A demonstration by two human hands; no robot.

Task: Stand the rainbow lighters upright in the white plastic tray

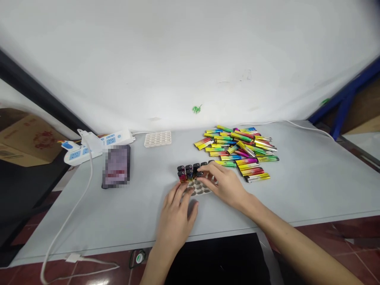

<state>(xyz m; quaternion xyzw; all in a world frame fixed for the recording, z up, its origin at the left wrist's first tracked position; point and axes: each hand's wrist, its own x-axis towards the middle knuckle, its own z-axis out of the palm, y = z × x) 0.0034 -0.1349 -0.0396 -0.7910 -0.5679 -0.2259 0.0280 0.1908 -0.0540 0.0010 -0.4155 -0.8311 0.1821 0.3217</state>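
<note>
In the head view, a pale tray (202, 188) with oval holes lies on the table in front of me. Several flat, shiny sticks that look like vape pens (182, 176) stand upright in its far and left part, black ends up. My right hand (227, 184) reaches over the tray from the right, thumb and fingers closed around the black end of one vape pen (200, 174). My left hand (176, 211) rests at the tray's near left edge, fingertips touching there, with the thumb held apart. My right fingers partly hide the back row.
A loose pile of metallic coloured vape pens (243, 148) lies behind and right of the tray. Another pale holed tray (158, 139) is near the wall. On the left are a power strip (118, 138), a dark-edged device (116, 166) and a white cable (77, 204).
</note>
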